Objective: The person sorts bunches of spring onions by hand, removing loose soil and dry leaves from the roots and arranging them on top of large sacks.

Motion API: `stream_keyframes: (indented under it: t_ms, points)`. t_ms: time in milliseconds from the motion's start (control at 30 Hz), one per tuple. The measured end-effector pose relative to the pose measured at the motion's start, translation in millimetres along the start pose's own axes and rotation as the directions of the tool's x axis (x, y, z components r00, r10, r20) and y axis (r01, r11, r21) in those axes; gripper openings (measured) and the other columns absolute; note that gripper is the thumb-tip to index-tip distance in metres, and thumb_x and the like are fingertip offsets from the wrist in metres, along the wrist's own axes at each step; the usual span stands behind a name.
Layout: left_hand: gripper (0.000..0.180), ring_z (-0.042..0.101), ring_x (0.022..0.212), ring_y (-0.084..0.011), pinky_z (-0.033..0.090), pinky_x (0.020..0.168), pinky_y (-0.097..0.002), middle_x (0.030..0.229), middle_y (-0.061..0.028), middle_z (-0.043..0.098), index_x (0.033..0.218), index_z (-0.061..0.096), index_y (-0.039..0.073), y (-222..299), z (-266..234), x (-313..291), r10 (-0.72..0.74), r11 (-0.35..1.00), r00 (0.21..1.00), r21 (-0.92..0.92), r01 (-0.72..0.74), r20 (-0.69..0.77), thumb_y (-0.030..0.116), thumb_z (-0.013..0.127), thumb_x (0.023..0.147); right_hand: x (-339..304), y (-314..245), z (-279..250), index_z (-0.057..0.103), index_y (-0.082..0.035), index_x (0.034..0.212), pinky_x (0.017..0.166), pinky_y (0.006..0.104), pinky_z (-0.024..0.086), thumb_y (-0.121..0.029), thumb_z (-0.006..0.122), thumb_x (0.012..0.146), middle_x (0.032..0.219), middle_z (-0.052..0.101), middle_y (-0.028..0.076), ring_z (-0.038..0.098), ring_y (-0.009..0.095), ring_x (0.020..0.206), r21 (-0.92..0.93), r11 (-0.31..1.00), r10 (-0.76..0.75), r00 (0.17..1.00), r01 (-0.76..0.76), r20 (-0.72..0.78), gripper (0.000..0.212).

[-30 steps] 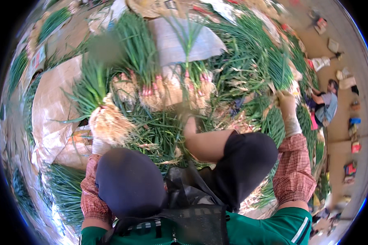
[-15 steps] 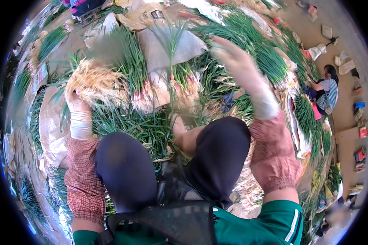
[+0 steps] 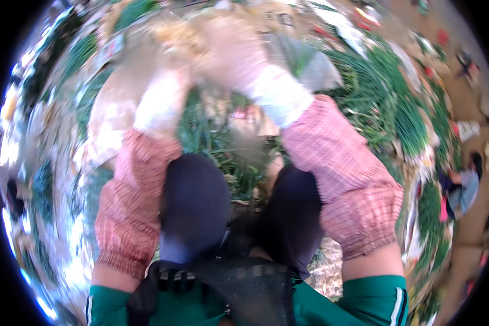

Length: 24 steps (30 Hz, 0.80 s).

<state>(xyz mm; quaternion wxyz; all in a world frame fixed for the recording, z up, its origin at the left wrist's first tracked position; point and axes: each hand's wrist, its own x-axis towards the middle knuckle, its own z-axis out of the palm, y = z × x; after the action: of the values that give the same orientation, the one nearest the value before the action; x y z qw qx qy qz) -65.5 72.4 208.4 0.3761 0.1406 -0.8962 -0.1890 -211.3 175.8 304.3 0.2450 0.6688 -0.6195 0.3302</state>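
Both my hands reach out to the far side and are smeared by motion. My left hand [image 3: 174,68] is at a bunch of spring onions, whose pale, straw-coloured roots [image 3: 179,37] show just beyond it. Close on the right of those roots is my right hand [image 3: 231,49], its fingers too blurred to make out. A grey sheet [image 3: 323,70] with green leaves across it lies to the right of my right hand. Loose green leaves [image 3: 228,163] are heaped between my forearms and knees.
Long green onion stalks [image 3: 380,92] lie piled at the right. A pale sack [image 3: 114,108] lies to the left of my left forearm. At the far right a person [image 3: 464,187] sits beside more greens. My knees [image 3: 195,201] rise in the near middle.
The view has shifted. My left hand and the root bunch have moved farther away and to the right. My right hand has swung left from above the greens to beside the roots.
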Motion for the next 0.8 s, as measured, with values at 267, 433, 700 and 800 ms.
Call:
stream_keyframes:
  t_ms: [267, 433, 700, 800]
  points:
    - [0.034, 0.059, 0.1, -0.0249, 0.048, 0.09, -0.0396, 0.109, -0.0105, 0.062, 0.125, 0.052, 0.007, -8, -29, 12, -0.228, 0.857, 0.971, -0.486, 0.168, -0.067, 0.016, 0.05, 0.092, 0, -13, 13, 0.065, -0.003, 0.104, 0.071, 0.0288, 0.049, -0.034, 0.069, 0.085, 0.095, 0.065, 0.007, 0.062, 0.014, 0.084, 0.735, 0.361, 0.398, 0.808, -0.574, 0.435, 0.037]
    - [0.034, 0.059, 0.098, -0.0241, 0.049, 0.088, -0.0389, 0.107, -0.0098, 0.061, 0.124, 0.052, 0.007, -10, -80, 34, -0.365, 0.478, 0.921, -0.876, 0.059, -0.138, 0.015, 0.051, 0.09, -2, -7, -8, 0.069, -0.008, 0.098, 0.065, 0.0246, 0.047, -0.022, 0.057, 0.093, 0.076, 0.063, 0.003, 0.057, 0.009, 0.068, 0.6, 0.501, 0.256, 0.769, -0.624, 0.586, 0.019]
    - [0.035, 0.059, 0.095, -0.0229, 0.05, 0.085, -0.0378, 0.103, -0.0086, 0.061, 0.122, 0.052, 0.007, -30, -102, 48, -0.407, 0.208, 0.899, -0.975, -0.081, -0.161, 0.013, 0.054, 0.088, -23, 15, 98, 0.055, 0.007, 0.124, 0.077, 0.0292, 0.051, -0.031, 0.057, 0.095, 0.109, 0.067, 0.016, 0.068, 0.019, 0.082, 0.384, 0.647, 0.259, 0.664, -0.659, 0.702, 0.048]
    - [0.036, 0.059, 0.094, -0.0224, 0.051, 0.083, -0.0373, 0.102, -0.0082, 0.061, 0.122, 0.052, 0.007, -37, -94, 40, -0.421, 0.149, 0.894, -0.984, -0.098, -0.152, 0.012, 0.055, 0.087, -11, -20, 123, 0.057, 0.013, 0.116, 0.067, 0.0295, 0.051, -0.033, 0.055, 0.095, 0.103, 0.066, 0.019, 0.068, 0.02, 0.068, 0.534, 0.306, 0.435, 0.615, -0.788, 0.658, 0.05]
